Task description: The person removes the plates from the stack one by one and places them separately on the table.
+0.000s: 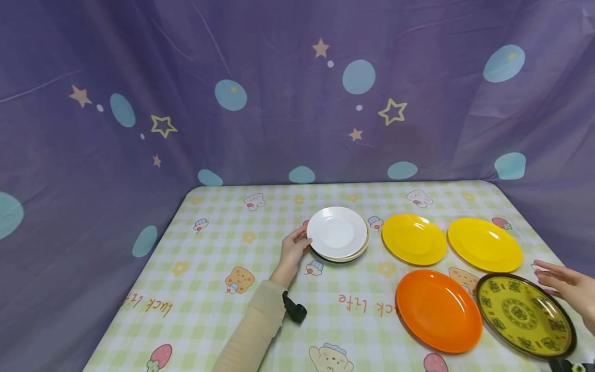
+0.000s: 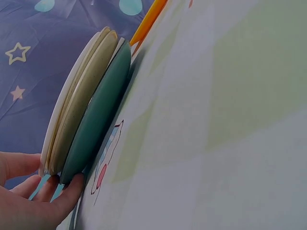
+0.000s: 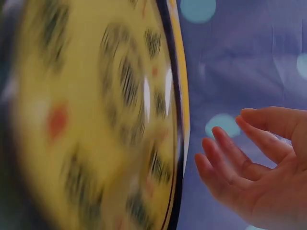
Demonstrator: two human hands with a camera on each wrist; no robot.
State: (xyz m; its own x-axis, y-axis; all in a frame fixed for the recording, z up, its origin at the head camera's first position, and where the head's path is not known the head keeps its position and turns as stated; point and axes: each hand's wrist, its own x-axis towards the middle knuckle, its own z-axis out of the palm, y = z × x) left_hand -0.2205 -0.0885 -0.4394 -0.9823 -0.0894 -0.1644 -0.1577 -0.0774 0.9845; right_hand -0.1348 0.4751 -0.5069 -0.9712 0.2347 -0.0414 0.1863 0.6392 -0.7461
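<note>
The purple curtain (image 1: 279,139) rises beyond both hands. In front of it spreads the counter (image 1: 186,320), its green-and-white checks lying under and around the left hand. A beige sleeve (image 1: 257,323) leads up to that hand from the person's side.

The patterned plate (image 1: 518,313), yellow with a dark rim, lies just beside the right hand, on its left. The orange plate (image 1: 439,310) sits next along, between the hands and nearer the person than the left one. Two yellow plates (image 1: 485,244) lie side by side beyond these, between the hands: one to the left of the right hand and farther out, the other closer to the stack.

The stack (image 1: 338,235) is just right of the left hand: white plate (image 1: 334,230) on top, cream plate (image 2: 86,100) below, green plate (image 2: 100,115) at the bottom.

The left hand (image 1: 294,251) pinches the stack's near rim; whether that rim is lifted I cannot tell. The right hand (image 1: 568,287) is spread, fingers slightly bent, holding nothing. A black strap (image 1: 294,307) sits at the left wrist.
</note>
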